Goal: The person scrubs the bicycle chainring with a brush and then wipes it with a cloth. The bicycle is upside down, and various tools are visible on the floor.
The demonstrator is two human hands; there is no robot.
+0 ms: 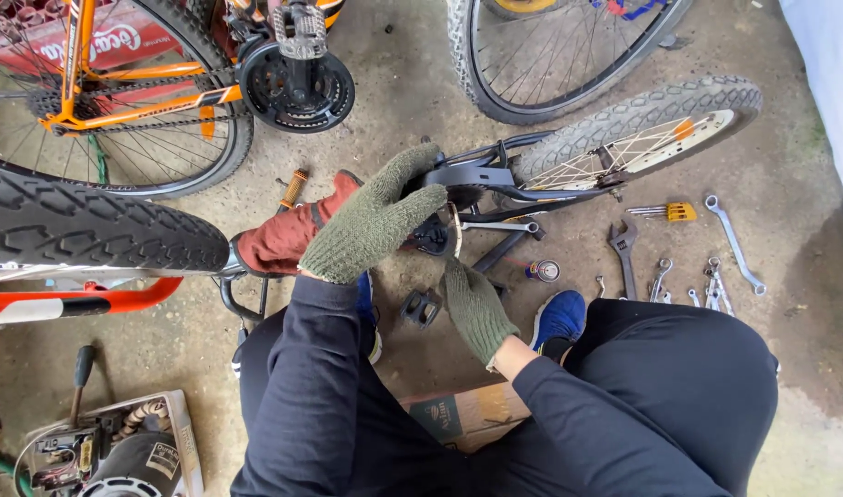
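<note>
Left hand (377,221), green knit glove: laid over the crank area of a small black bicycle (495,179) lying on its side; fingers curled over the chain guard, grip closed on it as far as can be seen. Right hand (477,308), same glove: reaches up under the crank, fingertips hidden, so its grip cannot be told. Black pedal (421,306): just left of the right hand, on the concrete floor (790,304). Red-brown saddle (288,235): beside the left wrist. Small tyre (642,120): upper right, spoked. Loose tools on floor, right of bicycle: adjustable wrench (622,250), several spanners (733,241), yellow-handled tool (672,212), small tin (543,270). Open box (118,451), lower left: holds cables and machine parts. Orange bicycle (118,83): upper left.
</note>
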